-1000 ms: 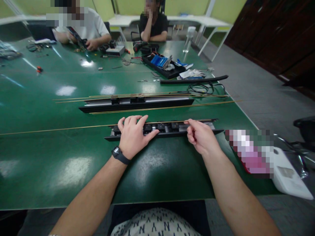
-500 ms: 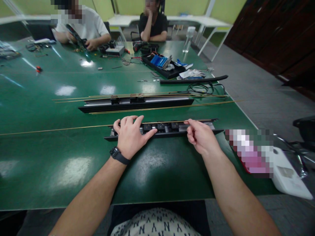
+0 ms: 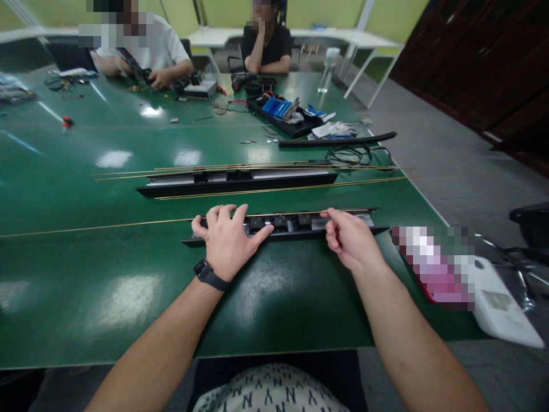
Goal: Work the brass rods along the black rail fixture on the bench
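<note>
A black channel-shaped rail (image 3: 287,234) with several black blocks (image 3: 280,221) inside lies in front of me on the table. A thin gold-coloured rod (image 3: 107,224) runs from the left edge of view along the rail's far edge to my right hand. My left hand (image 3: 229,237) spans the rail with its fingers spread, thumb near the front edge and fingertips over the far edge, covering the rail's left part. At the rail's right part, my right hand (image 3: 349,234) has its fingers curled, pinching the rod between thumb and index finger; the contact is partly hidden.
Beyond lies a second black rail (image 3: 240,186) with several thin rods (image 3: 283,189) around it. Farther back are a cable (image 3: 349,153), a black strip (image 3: 338,141) and a black tray (image 3: 295,126). Two people sit opposite. A white object (image 3: 506,303) lies at right.
My left hand's fingers have shifted left along the rail and spread wider. My right hand has stayed in place at the rod. The rail has not visibly moved.
</note>
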`<state>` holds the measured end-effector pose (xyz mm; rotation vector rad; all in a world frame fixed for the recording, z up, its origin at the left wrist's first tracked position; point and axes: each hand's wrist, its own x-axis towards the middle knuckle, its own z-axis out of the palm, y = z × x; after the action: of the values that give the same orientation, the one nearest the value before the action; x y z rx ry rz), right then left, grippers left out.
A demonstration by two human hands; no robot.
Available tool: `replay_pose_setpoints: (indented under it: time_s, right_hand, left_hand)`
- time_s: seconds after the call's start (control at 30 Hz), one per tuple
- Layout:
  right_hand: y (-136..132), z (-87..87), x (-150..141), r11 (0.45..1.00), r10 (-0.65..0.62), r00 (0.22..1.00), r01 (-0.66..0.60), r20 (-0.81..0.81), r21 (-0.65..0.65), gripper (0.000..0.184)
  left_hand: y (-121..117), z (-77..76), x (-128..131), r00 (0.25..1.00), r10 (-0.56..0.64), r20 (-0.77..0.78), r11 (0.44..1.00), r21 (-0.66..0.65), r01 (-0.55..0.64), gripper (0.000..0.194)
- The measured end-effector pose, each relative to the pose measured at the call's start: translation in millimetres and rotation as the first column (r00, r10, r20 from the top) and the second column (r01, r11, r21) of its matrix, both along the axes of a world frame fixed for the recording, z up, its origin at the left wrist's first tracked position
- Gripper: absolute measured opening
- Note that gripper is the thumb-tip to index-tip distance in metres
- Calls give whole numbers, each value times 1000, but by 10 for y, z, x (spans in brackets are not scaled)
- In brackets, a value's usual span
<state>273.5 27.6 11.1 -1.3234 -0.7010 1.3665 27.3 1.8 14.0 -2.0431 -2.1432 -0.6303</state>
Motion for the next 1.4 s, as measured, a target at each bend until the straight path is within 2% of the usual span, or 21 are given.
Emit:
replay_pose_setpoints:
  time_s: [0.3, 0.73, 1.4]
  right_hand:
    - [-4, -8, 0, 1000, 4, 1000, -4, 3, 10, 20]
    - [-21, 33, -10, 1000, 1, 1000, -1, 11, 2, 19]
    - [-1, -26, 10, 1000, -3, 1000, 3, 2, 18, 20]
  left_hand:
    - [-13, 13, 17, 999, 31, 12, 999, -39, -31, 60]
    - [-24, -6, 24, 999, 27, 28, 999, -33, -26, 57]
    - [-41, -13, 56, 1000, 16, 0, 1000, -6, -16, 46]
